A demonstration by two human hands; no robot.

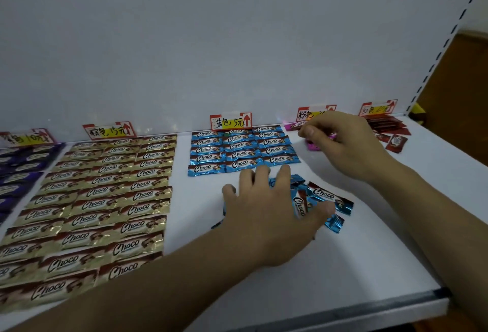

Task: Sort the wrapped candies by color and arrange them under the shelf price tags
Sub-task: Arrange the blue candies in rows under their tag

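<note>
Closest to me is the grey front lip of the white shelf. My left hand lies spread flat, fingers straight, pressing on a loose pile of blue candies. I can make out three or so wrappers sticking out, the rest are hidden under my palm.

Left of that is the gold block: three columns, roughly eleven rows, all lined up touching. At the far left edge are the purple ones, cut off by the frame so I can't count them.

Just beyond the pile sits the sorted blue block, three columns by five rows, right under the blue tag.

My right hand is further back with its fingers curled over the pink candies. I honestly can't tell if it's pinching one. The red ones are in the back right corner, with one lying loose beside the stack.

There are five price tags along the plain white back panel: purple, gold, blue, pink and red. A slotted upright closes the right side, with brown wood beyond it.
</note>
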